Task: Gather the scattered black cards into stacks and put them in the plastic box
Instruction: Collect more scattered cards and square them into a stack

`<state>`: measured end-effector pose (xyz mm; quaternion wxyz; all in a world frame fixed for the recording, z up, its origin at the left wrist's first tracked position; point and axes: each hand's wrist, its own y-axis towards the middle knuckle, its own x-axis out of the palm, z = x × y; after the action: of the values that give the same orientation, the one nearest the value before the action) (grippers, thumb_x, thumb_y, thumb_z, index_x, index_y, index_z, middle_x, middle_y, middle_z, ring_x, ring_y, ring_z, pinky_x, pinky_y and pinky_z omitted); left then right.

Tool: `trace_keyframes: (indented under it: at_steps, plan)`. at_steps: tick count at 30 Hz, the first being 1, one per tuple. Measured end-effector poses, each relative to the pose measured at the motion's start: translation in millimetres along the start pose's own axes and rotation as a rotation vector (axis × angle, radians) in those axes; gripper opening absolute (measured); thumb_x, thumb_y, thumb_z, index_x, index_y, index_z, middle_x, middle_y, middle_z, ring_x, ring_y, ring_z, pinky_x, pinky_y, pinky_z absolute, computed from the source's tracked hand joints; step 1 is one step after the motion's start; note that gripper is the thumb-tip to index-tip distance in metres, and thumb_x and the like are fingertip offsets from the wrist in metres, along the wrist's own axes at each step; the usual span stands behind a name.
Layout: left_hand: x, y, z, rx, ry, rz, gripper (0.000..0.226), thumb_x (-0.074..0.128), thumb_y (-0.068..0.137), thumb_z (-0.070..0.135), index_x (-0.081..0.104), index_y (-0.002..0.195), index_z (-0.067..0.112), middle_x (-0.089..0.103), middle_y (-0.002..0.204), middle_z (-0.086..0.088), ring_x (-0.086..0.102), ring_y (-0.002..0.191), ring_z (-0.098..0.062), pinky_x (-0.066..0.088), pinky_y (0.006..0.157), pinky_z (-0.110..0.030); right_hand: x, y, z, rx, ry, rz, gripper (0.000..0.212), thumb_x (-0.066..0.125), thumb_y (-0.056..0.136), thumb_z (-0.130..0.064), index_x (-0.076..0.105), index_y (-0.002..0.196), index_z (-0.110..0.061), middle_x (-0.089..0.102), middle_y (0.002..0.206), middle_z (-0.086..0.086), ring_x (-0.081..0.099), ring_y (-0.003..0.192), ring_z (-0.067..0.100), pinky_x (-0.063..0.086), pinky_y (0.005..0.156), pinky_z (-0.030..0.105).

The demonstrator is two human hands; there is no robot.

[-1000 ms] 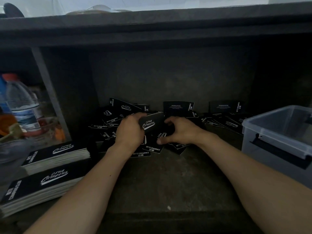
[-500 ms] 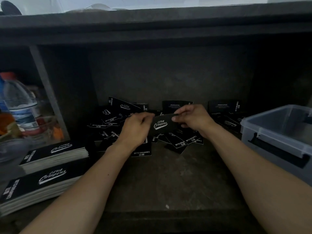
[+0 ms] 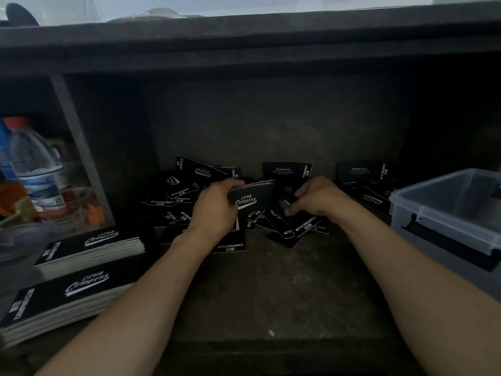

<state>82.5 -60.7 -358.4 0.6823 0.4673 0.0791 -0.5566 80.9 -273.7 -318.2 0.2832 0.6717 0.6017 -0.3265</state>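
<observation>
Two stacks (image 3: pixel 89 246) of black cards lie at the left front corner of the shelf (image 3: pixel 271 289), one behind the other and touching, white edges facing right. One more, thinner bundle (image 3: pixel 252 195) is in the left hand (image 3: pixel 217 210), whose thumb and fingers are curled round its left end. It is held tilted above the loose cards, with the "Club Camping" print facing the camera.

Loose cards (image 3: pixel 187 191) lie in an overlapping heap along the back edge of the shelf, from left of middle across to the box. They are too many and too overlapped to count, well over a dozen. Two of them lean upright against the back wall, one (image 3: pixel 287 170) behind the bundle and one (image 3: pixel 363 169) further right.

One right hand (image 3: pixel 317 198) is just right of the bundle, fingers bent down into the heap with their tips at a blurred card. I cannot tell whether it has hold of that card.

One clear plastic box (image 3: pixel 447 213) stands at the right edge, lid off; its inside is too dim to tell what it holds.

One water bottle (image 3: pixel 35 164) stands in the next compartment on the left, among blurred clutter.
</observation>
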Motion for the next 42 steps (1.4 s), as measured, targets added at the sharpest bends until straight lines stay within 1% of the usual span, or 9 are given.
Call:
trace_keyframes:
  at_steps: [4,7,12,16,20,24,29,35,42]
  plan:
    - [-1.6,-2.6,5.5,0.026,-0.04,-0.028,0.053,0.05,0.087,-0.01,0.064,0.129,0.019,0.069,0.121,-0.004,0.063,0.113,-0.016,0.049,0.099,-0.023,-3.7,-3.1,-2.4,0.047,0.384,0.0,0.027,0.077,0.081,-0.026,0.066,0.094,-0.006,0.069,0.075,0.006,0.065,0.057,0.015,0.049,0.046,0.022]
    - [0.3,-3.2,12.4,0.034,-0.058,-0.093,0.045,0.048,0.093,-0.002,0.065,0.13,0.018,0.064,0.119,0.002,0.059,0.109,-0.008,0.034,0.082,0.005,3.3,-7.3,-7.1,0.04,0.615,-0.135,0.038,0.068,0.088,-0.04,0.062,0.099,-0.004,0.074,0.079,0.013,0.074,0.066,0.023,0.052,0.046,0.022]
    - [1.4,-5.5,14.9,0.046,-0.068,-0.16,0.045,0.07,0.09,0.038,0.062,0.132,0.025,0.058,0.121,0.009,0.056,0.11,-0.004,0.04,0.087,-0.013,6.5,-3.1,-6.4,0.024,0.698,-0.326,0.053,0.036,0.101,-0.048,0.066,0.107,-0.004,0.075,0.096,0.011,0.073,0.09,0.022,0.054,0.069,0.029]
    - [2.4,-6.1,8.9,0.127,-0.016,-0.074,0.034,0.072,0.09,0.013,0.066,0.122,0.023,0.067,0.115,0.008,0.062,0.104,-0.007,0.051,0.092,-0.027,-6.0,-1.3,-3.8,-0.02,0.694,-0.197,0.045,0.039,0.102,-0.04,0.072,0.094,-0.01,0.076,0.088,0.003,0.068,0.078,0.014,0.043,0.063,0.025]
    - [0.0,-4.1,7.1,0.085,-0.035,-0.04,0.046,0.054,0.087,-0.009,0.068,0.123,0.017,0.07,0.119,0.0,0.063,0.111,-0.011,0.047,0.093,-0.019,-8.3,14.8,9.4,0.008,0.032,0.297,0.032,0.06,0.089,-0.044,0.069,0.094,-0.013,0.07,0.092,0.006,0.057,0.074,0.02,0.049,0.07,0.029]
    - [2.0,-2.6,6.3,0.047,-0.007,-0.067,0.049,0.051,0.087,-0.005,0.066,0.125,0.023,0.069,0.122,0.002,0.064,0.106,-0.012,0.05,0.091,-0.022,0.9,9.9,12.5,0.16,-0.405,0.046,0.08,0.072,0.076,-0.057,0.047,0.136,-0.01,0.052,0.136,0.012,0.05,0.123,0.032,0.047,0.096,0.036]
    - [2.9,-3.1,2.0,0.059,0.055,-0.029,0.043,0.053,0.093,0.003,0.063,0.128,0.026,0.07,0.119,0.003,0.065,0.106,-0.015,0.054,0.09,-0.034,-7.8,10.0,10.2,0.098,-0.114,0.069,0.075,0.089,0.064,-0.028,0.057,0.129,-0.007,0.061,0.128,0.009,0.057,0.119,0.025,0.048,0.097,0.03]
    - [0.8,-3.3,4.2,0.036,0.04,-0.019,0.043,0.05,0.094,0.001,0.063,0.127,0.026,0.071,0.115,0.005,0.065,0.101,-0.013,0.054,0.087,-0.031,-17.2,13.5,12.2,0.038,0.229,0.242,0.04,0.076,0.079,-0.006,0.065,0.117,-0.007,0.065,0.112,0.01,0.061,0.104,0.025,0.051,0.095,0.036]
    - [-0.1,-3.6,7.6,-0.023,-0.004,-0.063,0.037,0.047,0.096,0.01,0.064,0.125,0.026,0.072,0.111,0.002,0.063,0.084,-0.015,0.051,0.075,-0.03,-7.9,17.7,7.1,-0.025,0.704,0.324,0.023,0.069,0.083,-0.008,0.058,0.103,-0.012,0.063,0.095,0.008,0.062,0.064,0.016,0.051,0.049,0.027]
